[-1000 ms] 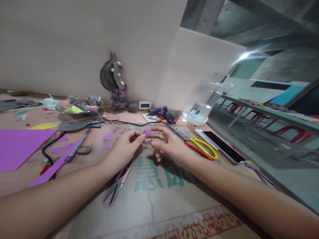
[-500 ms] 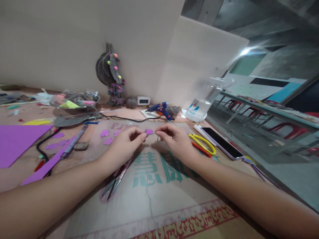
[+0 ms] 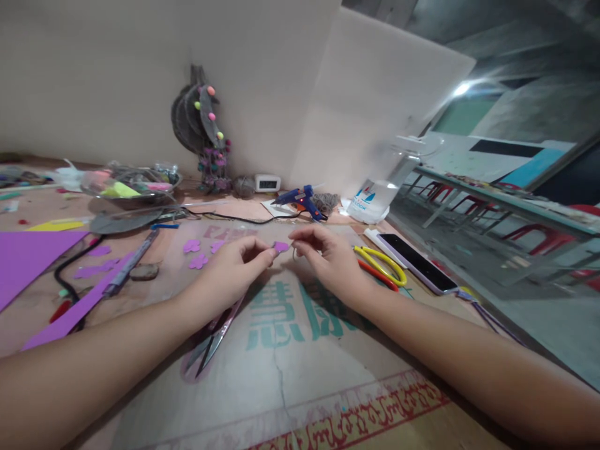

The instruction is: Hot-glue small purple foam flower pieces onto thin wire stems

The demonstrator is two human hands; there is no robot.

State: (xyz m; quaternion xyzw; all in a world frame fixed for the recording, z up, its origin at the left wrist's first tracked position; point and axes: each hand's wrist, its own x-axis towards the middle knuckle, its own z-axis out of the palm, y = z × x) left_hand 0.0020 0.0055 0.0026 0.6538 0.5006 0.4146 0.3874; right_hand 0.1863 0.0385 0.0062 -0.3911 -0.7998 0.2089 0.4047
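Observation:
My left hand [image 3: 237, 265] is closed, with thumb and forefinger pinching a small purple foam piece [image 3: 280, 247] above the printed board [image 3: 187, 400]. Just right of that piece is my right hand [image 3: 328, 262], its fingertips drawn together on a thin grey strand [image 3: 294, 252], hard to see at this size. Scissors [image 3: 214, 344] lie beneath my left wrist, blades toward me and partly hidden. Purple flower cutouts [image 3: 199, 260] rest beyond my left hand. Yellow-handled scissors or pliers [image 3: 387, 262] sit beside my right hand, next to an orange handle [image 3: 379, 275].
A blue glue gun [image 3: 300, 200] with a dark cord stands at the back, near a white digital clock [image 3: 267, 183]. Purple sheet [image 3: 32, 262], a pen [image 3: 131, 262] and a stone [image 3: 144, 272] lie left. A phone [image 3: 417, 262] and clear jug [image 3: 375, 197] are right.
The whole view has shifted slightly, so the things on the table appear a little further left and higher. My right fingertips have loosened and lifted slightly; the left still pinches the purple piece.

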